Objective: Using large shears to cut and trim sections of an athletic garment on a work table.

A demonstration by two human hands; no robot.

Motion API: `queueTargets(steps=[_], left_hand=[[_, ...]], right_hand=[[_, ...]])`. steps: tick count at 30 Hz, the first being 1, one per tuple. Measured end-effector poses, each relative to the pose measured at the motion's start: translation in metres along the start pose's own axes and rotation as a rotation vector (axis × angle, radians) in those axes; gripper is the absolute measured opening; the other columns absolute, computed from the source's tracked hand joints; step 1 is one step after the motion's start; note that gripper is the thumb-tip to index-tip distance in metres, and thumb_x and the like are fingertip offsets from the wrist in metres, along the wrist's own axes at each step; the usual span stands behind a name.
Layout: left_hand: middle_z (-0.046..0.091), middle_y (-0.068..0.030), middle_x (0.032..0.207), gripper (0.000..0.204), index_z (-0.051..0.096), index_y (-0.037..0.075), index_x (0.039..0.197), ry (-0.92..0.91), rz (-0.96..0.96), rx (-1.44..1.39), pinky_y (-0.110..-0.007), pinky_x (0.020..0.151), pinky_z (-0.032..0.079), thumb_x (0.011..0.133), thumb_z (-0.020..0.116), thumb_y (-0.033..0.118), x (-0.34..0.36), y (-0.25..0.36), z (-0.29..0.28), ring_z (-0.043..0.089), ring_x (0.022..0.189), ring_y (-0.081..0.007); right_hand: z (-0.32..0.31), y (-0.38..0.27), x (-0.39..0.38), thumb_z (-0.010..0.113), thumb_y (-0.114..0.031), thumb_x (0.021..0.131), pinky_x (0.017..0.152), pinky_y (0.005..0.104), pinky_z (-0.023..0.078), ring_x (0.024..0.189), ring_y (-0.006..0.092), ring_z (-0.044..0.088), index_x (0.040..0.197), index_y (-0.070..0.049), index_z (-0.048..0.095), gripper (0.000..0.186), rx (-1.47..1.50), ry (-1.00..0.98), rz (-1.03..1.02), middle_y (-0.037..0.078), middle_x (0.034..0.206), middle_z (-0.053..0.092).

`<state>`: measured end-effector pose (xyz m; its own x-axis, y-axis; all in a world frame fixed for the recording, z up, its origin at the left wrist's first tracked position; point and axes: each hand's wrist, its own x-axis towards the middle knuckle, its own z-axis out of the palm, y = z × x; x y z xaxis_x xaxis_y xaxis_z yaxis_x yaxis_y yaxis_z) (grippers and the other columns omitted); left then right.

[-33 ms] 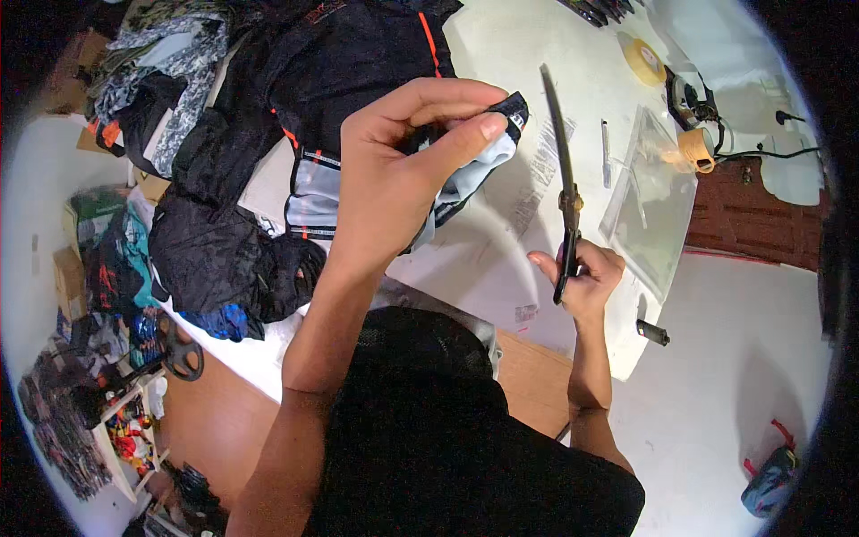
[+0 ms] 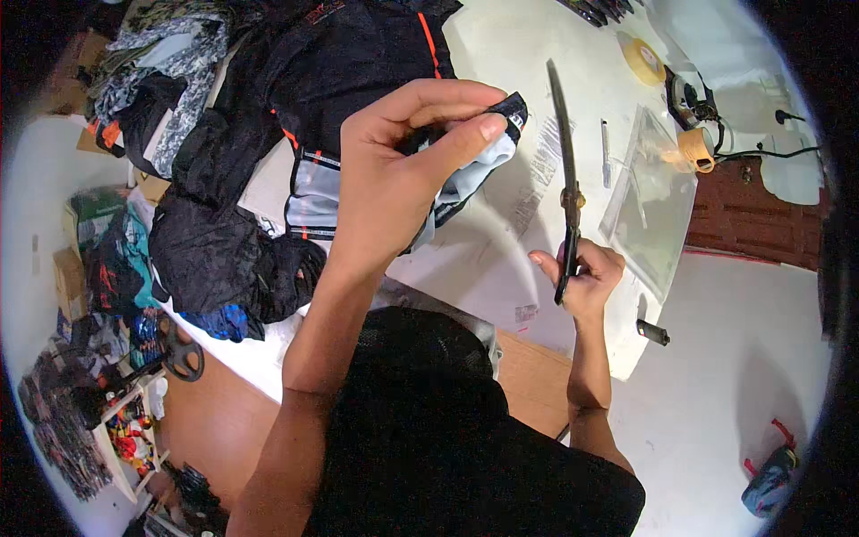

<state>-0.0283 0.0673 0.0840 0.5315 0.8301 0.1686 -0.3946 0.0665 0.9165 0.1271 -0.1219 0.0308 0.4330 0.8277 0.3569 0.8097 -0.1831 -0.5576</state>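
My left hand [image 2: 389,179] pinches the dark end of a black and light-grey fabric piece [image 2: 488,161], lifted above the white table [image 2: 510,286] with thumb on top. It hangs in front of a black garment with orange piping [image 2: 358,49]. To its right, my right hand [image 2: 586,277] grips the dark handles of long scissors [image 2: 570,201], held upright with the blades pointing away from me beside the fabric, not touching it. The scissors' lower handle is partly hidden by my fingers.
Piles of dark clothes [image 2: 215,268] and camouflage cloth [image 2: 183,72] cover the left. At right lie yellow tape [image 2: 644,61], a pen [image 2: 605,152], a translucent sheet [image 2: 653,224], a beige roll [image 2: 695,148], cables and a small black object [image 2: 652,332]. Another scissor handle [image 2: 183,358] shows lower left.
The scissors' tip has tilted slightly to the right. My left hand and the fabric have hardly moved.
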Motion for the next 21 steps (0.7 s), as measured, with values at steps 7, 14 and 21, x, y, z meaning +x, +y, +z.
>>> queueTargets(steps=[7, 14, 21], left_hand=[[0.067, -0.0107, 0.092, 0.022, 0.062, -0.003, 0.101, -0.116, -0.075, 0.086, -0.023, 0.073, 0.050, 0.079, 0.062, -0.003, -0.005, -0.013, -0.001, 0.063, 0.082, -0.0121], [0.067, -0.0099, 0.090, 0.027, 0.060, -0.003, 0.105, -0.110, -0.220, -0.051, -0.020, 0.065, 0.048, 0.078, 0.062, -0.002, -0.004, -0.009, 0.004, 0.061, 0.073, -0.0086], [0.066, -0.0074, 0.082, 0.022, 0.061, -0.003, 0.099, 0.024, -0.241, -0.308, -0.019, 0.060, 0.044, 0.077, 0.065, -0.003, -0.006, -0.020, 0.005, 0.056, 0.066, -0.0069]], right_hand=[[0.022, -0.018, 0.026, 0.080, -0.034, 0.064, 0.044, 0.0208, 0.029, 0.050, 0.0065, 0.040, 0.065, -0.003, 0.051, 0.042, 0.775, 0.051, 0.198, -0.001, 0.058, 0.047], [0.015, -0.027, 0.039, 0.075, -0.023, 0.068, 0.043, 0.0192, 0.032, 0.050, 0.0061, 0.044, 0.072, -0.001, 0.054, 0.030, 0.966, 0.062, 0.155, 0.000, 0.060, 0.050], [0.014, -0.075, 0.069, 0.076, -0.019, 0.068, 0.037, 0.0184, 0.032, 0.042, 0.0054, 0.045, 0.073, -0.001, 0.054, 0.029, 0.880, 0.264, 0.341, 0.002, 0.058, 0.052]])
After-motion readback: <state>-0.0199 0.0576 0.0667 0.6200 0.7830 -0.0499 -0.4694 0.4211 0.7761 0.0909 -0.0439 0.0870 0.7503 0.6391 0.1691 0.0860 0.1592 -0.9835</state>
